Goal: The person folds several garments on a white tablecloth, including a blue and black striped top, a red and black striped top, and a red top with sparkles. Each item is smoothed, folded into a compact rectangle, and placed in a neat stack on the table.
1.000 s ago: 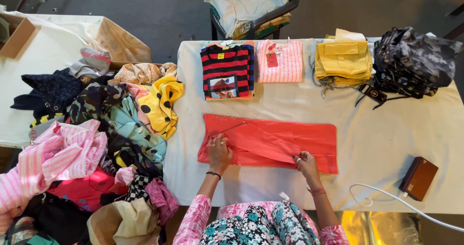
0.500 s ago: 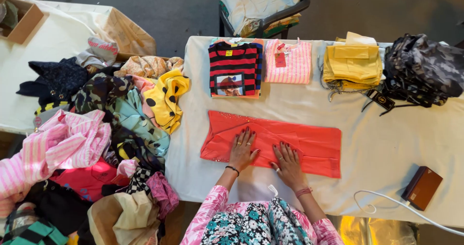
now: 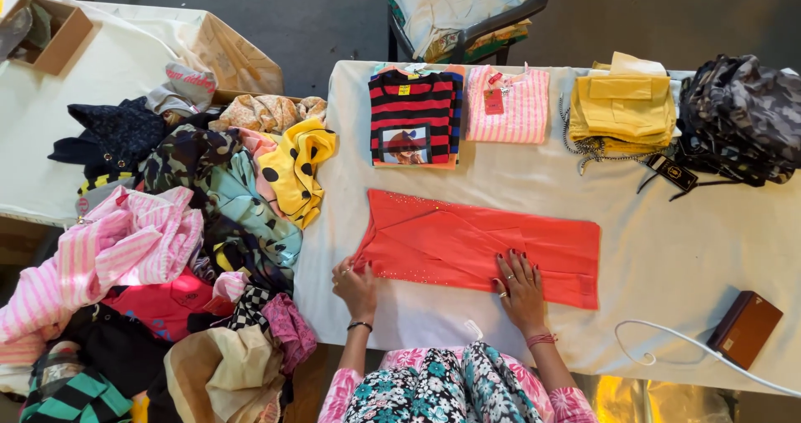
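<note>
I see the coral garment (image 3: pixel 476 244) lying flat on the white table (image 3: pixel 684 248), mid-fold. My left hand (image 3: pixel 357 286) pinches its near-left corner; my right hand (image 3: pixel 521 288) presses it, fingers spread. Folding over needs that corner lifted evenly.

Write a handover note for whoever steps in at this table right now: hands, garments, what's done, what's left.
Left hand: at the near-left corner of the coral-red folded cloth garment, fingers on its edge.
Right hand: flat, palm down on the garment's near edge, right of middle.
The garment lies spread as a long strip across the white-covered table.
Done: folded pieces lined along the far edge: red-and-black striped shirt, pink striped top, yellow folded stack.
Left: the coral-red strip is not yet a compact square; a heap of unfolded mixed clothes sits at the left.
</note>
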